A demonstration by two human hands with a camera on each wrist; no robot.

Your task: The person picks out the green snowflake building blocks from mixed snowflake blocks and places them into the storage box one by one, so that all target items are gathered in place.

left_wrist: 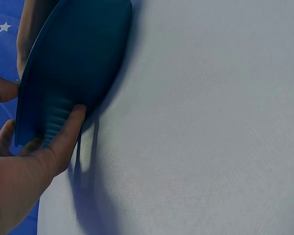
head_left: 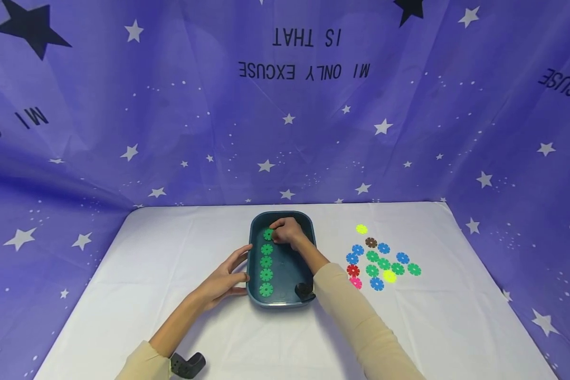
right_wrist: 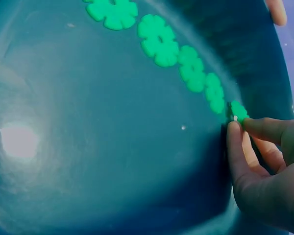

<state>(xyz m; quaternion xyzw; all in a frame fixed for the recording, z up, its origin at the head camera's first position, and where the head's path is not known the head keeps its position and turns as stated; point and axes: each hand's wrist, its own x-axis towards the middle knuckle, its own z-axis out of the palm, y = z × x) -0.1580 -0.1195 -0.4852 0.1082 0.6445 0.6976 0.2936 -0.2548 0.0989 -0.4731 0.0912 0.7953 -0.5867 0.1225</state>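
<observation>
Seemingly busy lining up matching pieces: setting a green disc [head_left: 268, 234] at the upper end of a row [head_left: 266, 261] of four other green discs, along the left side of the blue tray [head_left: 290, 269], in the middle of the head view. Pinching that disc between thumb and fingertips of the right hand [head_left: 287, 232]. Bracing the tray's left wall from outside with the left hand [head_left: 223, 279], using spread fingers. At right of the frame, on the white cloth [head_left: 456, 316], more loose discs [head_left: 383, 263] in mixed colours, including green. Probably calls next for settling the disc flat, in line, then loosening the pinch without nudging its neighbour.
</observation>
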